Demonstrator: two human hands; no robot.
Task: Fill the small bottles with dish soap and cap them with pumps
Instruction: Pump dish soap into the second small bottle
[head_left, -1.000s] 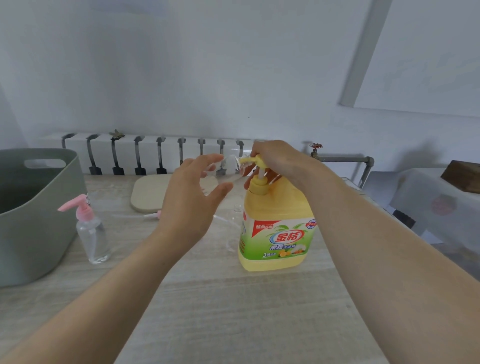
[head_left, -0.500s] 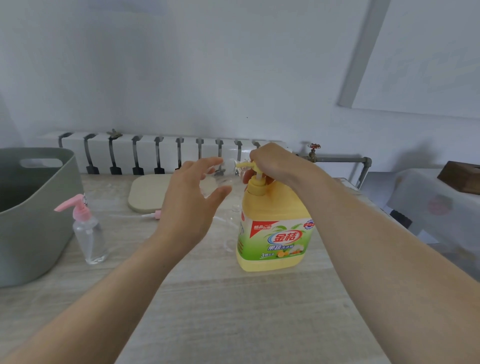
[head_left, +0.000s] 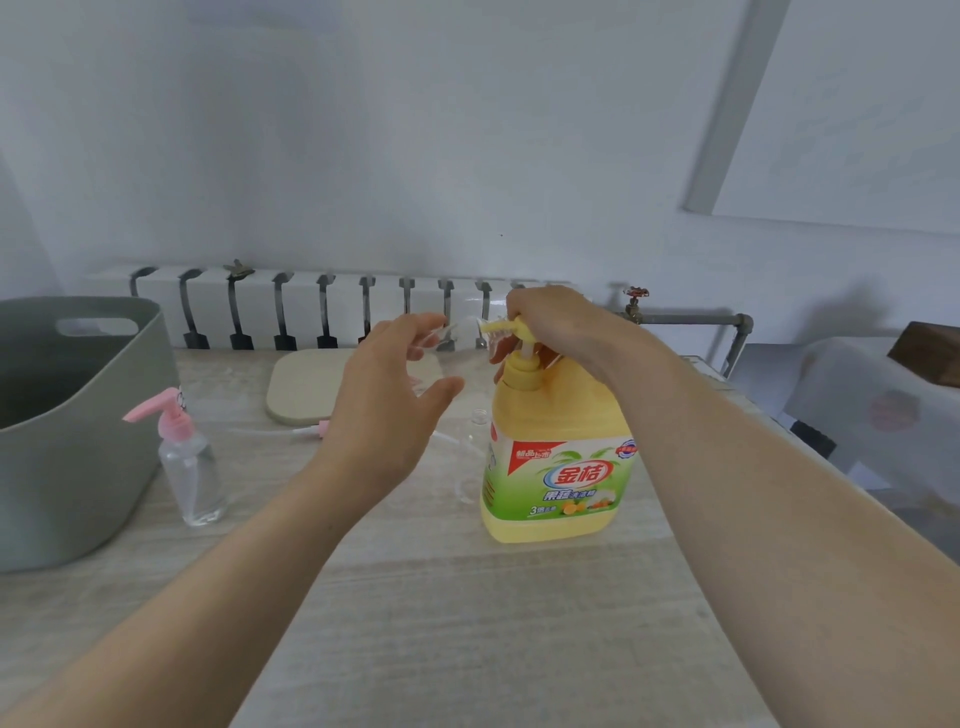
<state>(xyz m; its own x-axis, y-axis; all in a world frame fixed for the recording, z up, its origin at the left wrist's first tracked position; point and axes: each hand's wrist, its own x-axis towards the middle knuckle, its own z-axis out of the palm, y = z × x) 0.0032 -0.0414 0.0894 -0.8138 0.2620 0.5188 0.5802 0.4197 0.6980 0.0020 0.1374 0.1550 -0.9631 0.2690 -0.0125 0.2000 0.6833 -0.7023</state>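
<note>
Almost nothing has moved: the left hand still curls round the clear small bottle at 9 o'clock of the pump, which the right hand grips atop the dish soap jug.

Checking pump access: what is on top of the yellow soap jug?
A yellow pump, gripped by the right hand. Its nozzle and stem show; the hand covers the pump's head.
</note>
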